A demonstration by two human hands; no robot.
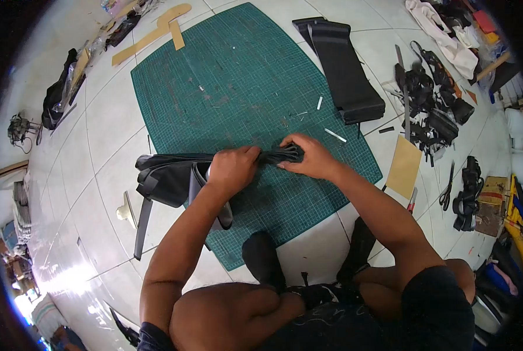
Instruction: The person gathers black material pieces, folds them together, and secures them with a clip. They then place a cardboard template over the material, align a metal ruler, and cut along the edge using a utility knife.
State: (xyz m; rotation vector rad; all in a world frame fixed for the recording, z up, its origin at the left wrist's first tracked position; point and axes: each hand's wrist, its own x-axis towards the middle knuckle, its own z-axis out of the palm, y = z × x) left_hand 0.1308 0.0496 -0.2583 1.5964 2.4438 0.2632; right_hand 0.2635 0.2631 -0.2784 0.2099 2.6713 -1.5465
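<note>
Both my hands grip a bunched bundle of black fabric strips [167, 175] that lies across the near edge of a green cutting mat [238, 93]. My left hand [233, 168] is closed around the gathered middle of the bundle. Just to its right, my right hand [309, 157] pinches the twisted end of the same bundle. The loose strips spread out to the left, off the mat and onto the white tiled floor. One strip hangs down toward my knees.
A stack of long black pieces [346, 73] lies at the mat's far right. Black straps and buckles [431, 105], scissors [447, 188], a tan card [404, 167] and a cutter [412, 200] sit to the right. Cardboard templates [156, 32] lie at the far left.
</note>
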